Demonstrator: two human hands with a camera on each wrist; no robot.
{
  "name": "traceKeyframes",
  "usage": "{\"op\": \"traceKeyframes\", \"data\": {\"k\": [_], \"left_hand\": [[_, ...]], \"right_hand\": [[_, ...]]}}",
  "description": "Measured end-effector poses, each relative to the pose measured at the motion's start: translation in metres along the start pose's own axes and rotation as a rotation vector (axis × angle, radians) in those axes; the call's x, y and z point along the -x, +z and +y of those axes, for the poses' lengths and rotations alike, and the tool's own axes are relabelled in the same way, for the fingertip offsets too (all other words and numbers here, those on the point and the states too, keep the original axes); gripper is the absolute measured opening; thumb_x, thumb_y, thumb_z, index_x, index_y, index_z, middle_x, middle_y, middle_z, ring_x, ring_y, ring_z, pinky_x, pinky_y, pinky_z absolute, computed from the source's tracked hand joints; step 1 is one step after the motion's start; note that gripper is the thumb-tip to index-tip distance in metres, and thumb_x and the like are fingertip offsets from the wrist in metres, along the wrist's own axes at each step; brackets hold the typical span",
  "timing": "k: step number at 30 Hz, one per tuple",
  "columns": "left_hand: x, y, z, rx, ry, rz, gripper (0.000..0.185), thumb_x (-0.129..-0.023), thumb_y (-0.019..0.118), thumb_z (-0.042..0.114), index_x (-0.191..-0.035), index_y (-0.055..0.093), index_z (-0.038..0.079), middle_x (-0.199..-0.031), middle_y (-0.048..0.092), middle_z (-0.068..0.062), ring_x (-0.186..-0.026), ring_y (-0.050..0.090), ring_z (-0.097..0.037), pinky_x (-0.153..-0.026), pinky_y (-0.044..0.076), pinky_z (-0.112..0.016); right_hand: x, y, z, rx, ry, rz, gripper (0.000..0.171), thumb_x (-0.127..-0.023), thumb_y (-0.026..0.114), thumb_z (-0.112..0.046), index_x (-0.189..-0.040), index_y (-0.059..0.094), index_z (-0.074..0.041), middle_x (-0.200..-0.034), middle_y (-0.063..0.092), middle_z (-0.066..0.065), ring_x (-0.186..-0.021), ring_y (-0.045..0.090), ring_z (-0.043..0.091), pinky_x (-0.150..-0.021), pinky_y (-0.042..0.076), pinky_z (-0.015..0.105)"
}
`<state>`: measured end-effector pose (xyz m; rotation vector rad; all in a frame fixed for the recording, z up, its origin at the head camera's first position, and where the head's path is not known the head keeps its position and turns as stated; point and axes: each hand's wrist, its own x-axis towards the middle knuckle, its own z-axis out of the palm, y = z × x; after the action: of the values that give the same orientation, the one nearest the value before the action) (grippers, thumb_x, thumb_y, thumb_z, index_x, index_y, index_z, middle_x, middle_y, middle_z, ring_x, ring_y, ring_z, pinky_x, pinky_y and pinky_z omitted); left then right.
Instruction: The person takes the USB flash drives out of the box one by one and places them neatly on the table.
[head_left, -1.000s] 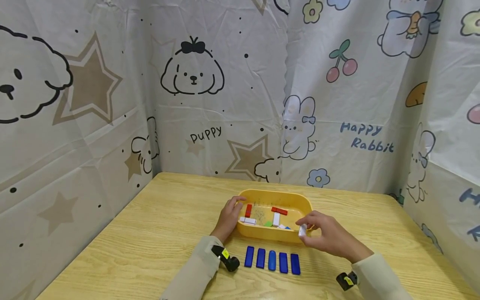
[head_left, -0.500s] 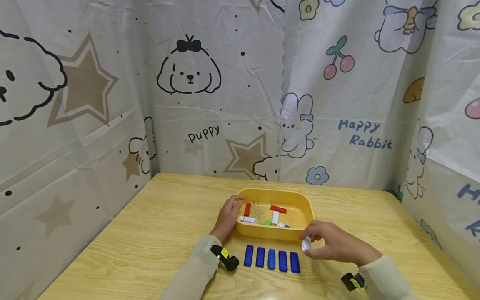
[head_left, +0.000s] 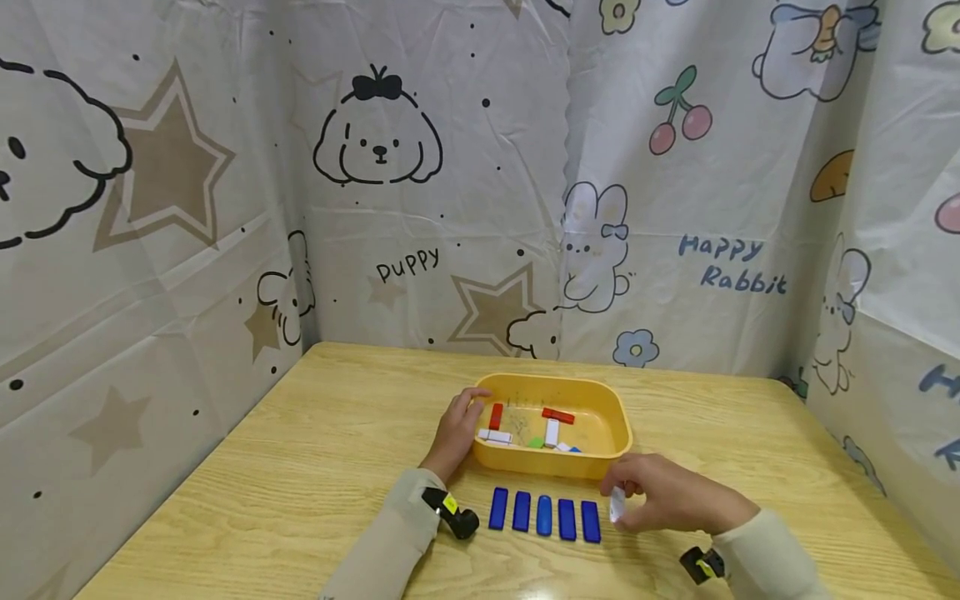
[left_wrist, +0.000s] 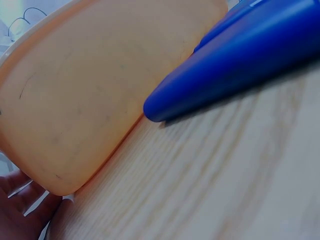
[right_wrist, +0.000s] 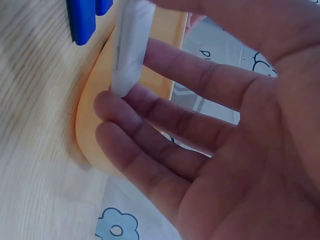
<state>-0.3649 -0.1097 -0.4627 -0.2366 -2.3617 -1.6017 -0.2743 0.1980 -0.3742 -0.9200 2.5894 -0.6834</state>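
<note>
My right hand (head_left: 671, 493) pinches a small white block (head_left: 617, 505) between thumb and fingers, just right of the row of blue blocks (head_left: 544, 516). In the right wrist view the white block (right_wrist: 131, 47) stands on edge between the digits, its upper end cut off by the frame. My left hand (head_left: 455, 433) holds the left end of the yellow bin (head_left: 555, 463), fingers over its rim. The left wrist view shows the fingers (left_wrist: 35, 200) against the bin's outer wall. Whether the white block touches the table is unclear.
Inside the bin lie red blocks (head_left: 558, 415), white blocks (head_left: 552, 432), a green piece (head_left: 536, 442) and a bit of blue (head_left: 575, 450). The wooden table (head_left: 360, 400) meets a patterned cloth (head_left: 420, 217) at the back and sides.
The right hand has carried the white block from above the bin's front right corner down and toward me, beside the blue row. The left hand stays on the bin.
</note>
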Motion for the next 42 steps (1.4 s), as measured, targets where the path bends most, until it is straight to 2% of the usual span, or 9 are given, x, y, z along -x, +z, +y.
{"op": "traceKeyframes", "data": {"k": [6, 12, 15, 21, 32, 42], "left_hand": [[0.000, 0.000, -0.001, 0.000, -0.006, 0.003, 0.028, -0.100, 0.042, 0.025, -0.121, 0.059, 0.017, -0.130, 0.052, -0.011, -0.126, 0.046, -0.029, -0.106, 0.033, -0.051], [0.002, 0.000, 0.000, 0.005, -0.015, -0.004, 0.029, -0.100, 0.042, 0.025, -0.121, 0.059, 0.016, -0.131, 0.052, -0.011, -0.126, 0.046, -0.029, -0.106, 0.033, -0.052], [0.003, 0.000, 0.000, 0.004, -0.012, -0.004, 0.029, -0.100, 0.042, 0.026, -0.121, 0.059, 0.016, -0.131, 0.052, -0.010, -0.127, 0.046, -0.029, -0.106, 0.033, -0.051], [0.002, 0.000, -0.001, 0.011, -0.016, -0.004, 0.028, -0.100, 0.042, 0.026, -0.122, 0.059, 0.017, -0.132, 0.052, -0.010, -0.128, 0.045, -0.028, -0.107, 0.032, -0.050], [0.001, 0.000, 0.000, 0.008, -0.013, 0.000, 0.029, -0.100, 0.043, 0.027, -0.121, 0.059, 0.017, -0.132, 0.052, -0.010, -0.127, 0.046, -0.028, -0.107, 0.032, -0.050], [0.000, 0.000, 0.001, 0.002, -0.009, 0.000, 0.028, -0.100, 0.043, 0.026, -0.121, 0.059, 0.017, -0.131, 0.053, -0.009, -0.127, 0.046, -0.027, -0.107, 0.033, -0.050]], "right_hand": [[-0.002, 0.005, -0.001, -0.009, 0.017, -0.013, 0.041, -0.073, 0.082, -0.017, -0.109, 0.065, -0.009, -0.105, 0.063, -0.002, -0.091, 0.056, 0.018, -0.082, 0.050, 0.041], [-0.003, 0.009, 0.001, -0.001, 0.063, -0.027, 0.044, -0.070, 0.085, -0.015, -0.109, 0.065, -0.009, -0.104, 0.063, -0.001, -0.091, 0.055, 0.020, -0.084, 0.049, 0.043], [-0.003, 0.011, 0.000, 0.007, 0.071, -0.028, 0.043, -0.069, 0.085, -0.014, -0.107, 0.064, -0.009, -0.100, 0.063, -0.001, -0.090, 0.055, 0.020, -0.083, 0.049, 0.044], [-0.003, 0.016, 0.001, 0.079, 0.039, -0.013, 0.040, -0.067, 0.085, -0.014, -0.100, 0.064, -0.009, -0.092, 0.060, -0.004, -0.085, 0.055, 0.018, -0.078, 0.049, 0.039], [-0.007, 0.024, 0.000, 0.096, 0.135, -0.026, 0.037, -0.066, 0.086, -0.013, -0.094, 0.061, -0.015, -0.087, 0.052, -0.003, -0.078, 0.048, 0.017, -0.071, 0.043, 0.033], [-0.007, 0.025, -0.002, 0.099, 0.166, -0.032, 0.037, -0.067, 0.086, -0.013, -0.093, 0.060, -0.017, -0.090, 0.051, -0.003, -0.082, 0.048, 0.018, -0.076, 0.044, 0.037]]}}
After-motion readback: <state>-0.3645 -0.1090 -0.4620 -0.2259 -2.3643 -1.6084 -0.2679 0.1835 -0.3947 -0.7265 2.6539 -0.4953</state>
